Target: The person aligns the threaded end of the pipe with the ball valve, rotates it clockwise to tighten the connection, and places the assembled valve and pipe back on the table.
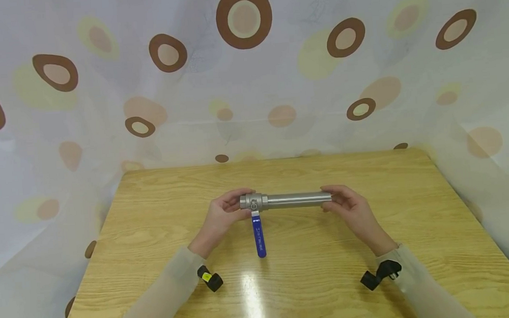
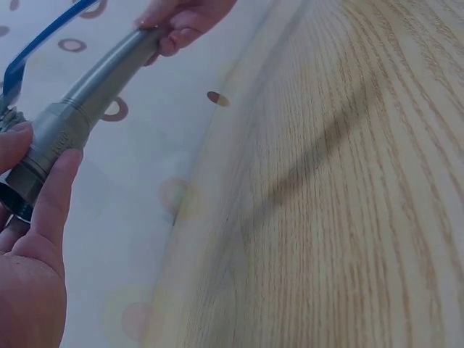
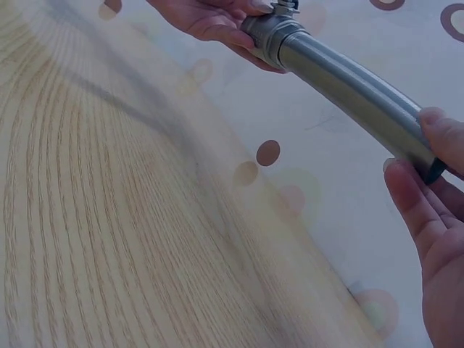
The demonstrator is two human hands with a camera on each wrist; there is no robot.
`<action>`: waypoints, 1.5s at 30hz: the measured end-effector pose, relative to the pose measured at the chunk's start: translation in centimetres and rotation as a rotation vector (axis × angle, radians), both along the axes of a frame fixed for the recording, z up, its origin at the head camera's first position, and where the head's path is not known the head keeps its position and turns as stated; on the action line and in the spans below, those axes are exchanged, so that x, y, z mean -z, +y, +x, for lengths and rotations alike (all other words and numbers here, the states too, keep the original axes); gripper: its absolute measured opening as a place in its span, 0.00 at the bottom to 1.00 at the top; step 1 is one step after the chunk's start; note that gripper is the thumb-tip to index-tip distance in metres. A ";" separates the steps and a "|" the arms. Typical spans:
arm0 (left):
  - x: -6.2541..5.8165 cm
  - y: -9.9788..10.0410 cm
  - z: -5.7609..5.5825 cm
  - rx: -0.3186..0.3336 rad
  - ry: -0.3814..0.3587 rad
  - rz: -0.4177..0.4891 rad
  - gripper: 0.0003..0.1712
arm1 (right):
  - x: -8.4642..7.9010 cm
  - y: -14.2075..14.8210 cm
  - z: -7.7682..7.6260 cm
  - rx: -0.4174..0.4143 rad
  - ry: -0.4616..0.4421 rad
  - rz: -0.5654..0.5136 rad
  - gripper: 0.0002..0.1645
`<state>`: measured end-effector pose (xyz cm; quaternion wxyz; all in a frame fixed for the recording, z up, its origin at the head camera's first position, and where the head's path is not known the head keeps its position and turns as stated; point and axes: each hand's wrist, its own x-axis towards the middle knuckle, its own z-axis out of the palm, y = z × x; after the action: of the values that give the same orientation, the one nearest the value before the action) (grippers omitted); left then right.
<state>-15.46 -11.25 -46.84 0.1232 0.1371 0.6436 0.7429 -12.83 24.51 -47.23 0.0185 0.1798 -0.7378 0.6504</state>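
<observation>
A steel ball valve [image 1: 251, 201] with a blue lever handle [image 1: 259, 236] is joined to a straight metal pipe [image 1: 299, 199]. My left hand [image 1: 221, 220] grips the valve body at its open end, thumb and fingers on opposite sides. At the pipe's far end my right hand [image 1: 351, 211] pinches the tube between thumb and fingers. The blue lever points toward me in the head view. In the left wrist view the valve's hollow end [image 2: 16, 199] shows beside the left fingers. Both wrist views show the assembly held above the table, its shadow on the wood.
Beneath the hands lies a wood-grain table [image 1: 315, 273] with a light reflection near its front. A pale sheet with brown and yellow circles [image 1: 250, 105] hangs behind the table and along both sides. Each sleeve carries a small black wrist camera [image 1: 380, 274].
</observation>
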 end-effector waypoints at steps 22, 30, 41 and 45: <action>-0.2 0.1 0.1 -0.009 -0.025 0.014 0.31 | -0.1 0.0 0.0 -0.003 -0.018 -0.034 0.25; -0.3 0.0 0.0 -0.003 -0.023 0.024 0.30 | 0.0 -0.1 -0.1 0.081 0.004 0.051 0.21; -0.4 0.3 0.1 -0.007 -0.026 0.014 0.30 | 0.1 -0.2 -0.2 0.093 0.036 0.029 0.16; -0.4 0.3 0.1 -0.003 -0.028 0.018 0.30 | 0.1 -0.4 -0.3 0.102 0.040 -0.007 0.14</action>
<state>-15.34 -10.91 -46.42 0.1298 0.1270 0.6352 0.7507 -13.08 24.07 -47.34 0.0670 0.1552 -0.7430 0.6475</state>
